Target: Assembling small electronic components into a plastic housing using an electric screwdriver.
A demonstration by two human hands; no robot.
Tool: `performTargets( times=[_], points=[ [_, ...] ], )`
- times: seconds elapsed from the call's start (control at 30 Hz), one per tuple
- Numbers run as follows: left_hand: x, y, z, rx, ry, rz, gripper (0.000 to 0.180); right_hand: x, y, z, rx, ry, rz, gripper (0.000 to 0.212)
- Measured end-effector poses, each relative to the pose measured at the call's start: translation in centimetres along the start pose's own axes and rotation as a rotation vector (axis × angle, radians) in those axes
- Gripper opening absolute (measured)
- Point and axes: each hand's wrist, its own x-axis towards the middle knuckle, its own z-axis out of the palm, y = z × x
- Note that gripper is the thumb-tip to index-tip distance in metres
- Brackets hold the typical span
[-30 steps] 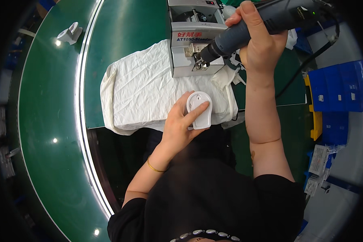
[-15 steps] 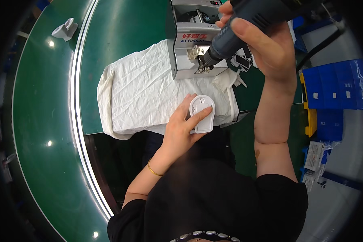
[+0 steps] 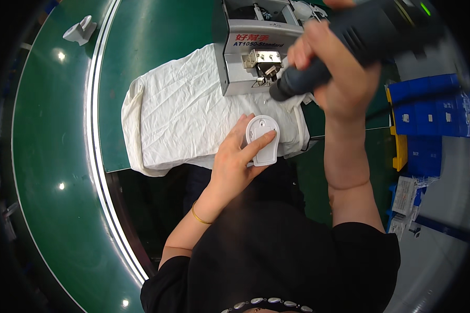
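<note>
Both hands at work, seen from above. The fingers of the left hand (image 3: 232,164) are clamped on a white plastic piece (image 3: 269,151), rounded at its far end and narrower toward the person; the thumb lies across its recessed face, the other fingers mostly hidden behind it. The fingers of the right hand (image 3: 347,81), blurred, are wrapped about a dark power screwdriver (image 3: 384,36). Its nose points down and leftward from these fingers, ahead of the white piece and apart from it; whether a bit carries a screw cannot be told. Directly ahead of the left fingers stands a grey machine (image 3: 237,70) with a metal bracket on its front. Left of the same fingers, a white cloth (image 3: 177,109) covers part of the green counter (image 3: 146,36). Farther left and ahead, past a bright strip (image 3: 92,104), sits another white part (image 3: 80,32). Blue bins (image 3: 425,112) stand right of the right-hand fingers.
</note>
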Motion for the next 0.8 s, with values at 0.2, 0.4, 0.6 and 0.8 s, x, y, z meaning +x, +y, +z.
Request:
performTargets(
  times=[0.2,0.4,0.6,0.8],
  points=[
    [-0.1,0.0,-0.2,0.001,-0.001,-0.013,0.074,-3.0,-6.8,2.4,0.258,0.169,0.374,0.051],
    [-0.1,0.1,-0.1,0.001,0.01,-0.008,0.073,-3.7,-5.7,1.5,0.183,0.105,0.317,0.049],
    [-0.4,-0.1,0.0,0.0,0.004,-0.017,0.073,-4.3,-5.2,1.6,0.11,0.022,0.26,0.047],
    [-0.4,0.1,0.0,0.016,0.008,-0.017,0.073,-4.1,-5.2,1.9,0.167,0.012,0.254,0.045]
  ],
)
